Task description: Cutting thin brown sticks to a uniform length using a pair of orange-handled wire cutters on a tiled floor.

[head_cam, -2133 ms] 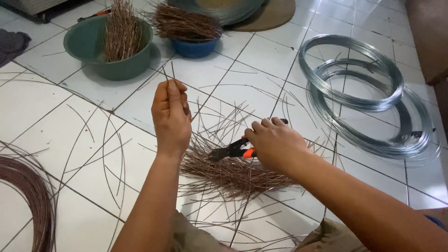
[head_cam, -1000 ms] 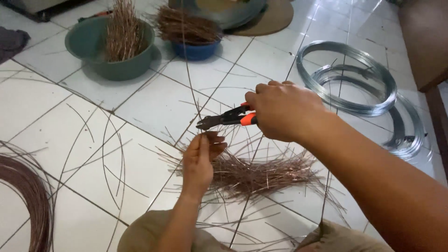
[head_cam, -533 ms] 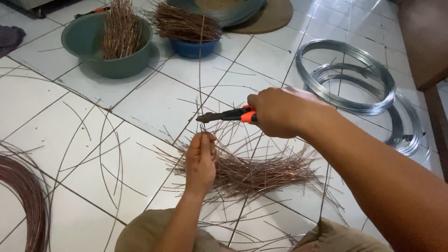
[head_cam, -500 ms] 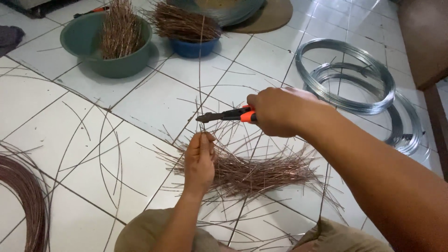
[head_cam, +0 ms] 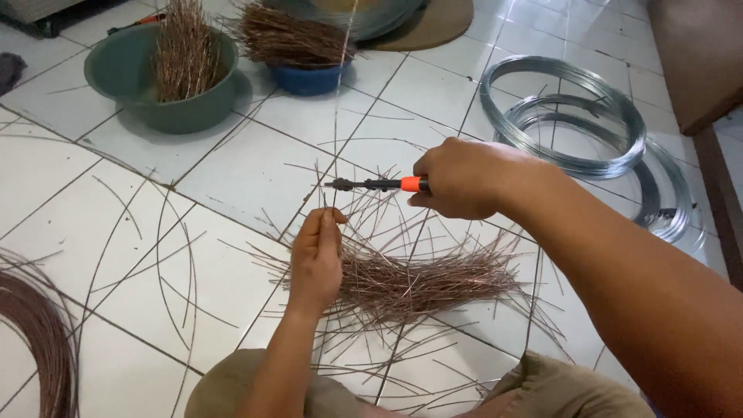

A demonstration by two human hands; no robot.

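White floor tiles point(head_cam: 255, 166) lie under the left hand point(head_cam: 316, 259) pinching an upright wire point(head_cam: 338, 116), just above which the right hand point(head_cam: 464, 178) closes cutters point(head_cam: 371, 184); the cut piece may spring away.

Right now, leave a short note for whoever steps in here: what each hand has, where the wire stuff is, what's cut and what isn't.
Left hand: pinches a long thin wire upright.
Right hand: grips the orange-handled cutters, tip at that wire just above the left fingers; jaws look closed, cut not confirmed.
Done: pile of cut pieces on the tiles under the hands; more in the green basin and blue bowl.
Left: the held wire's long upper length, loose strands on the floor, the brown coil at left, the grey wire coils at right.
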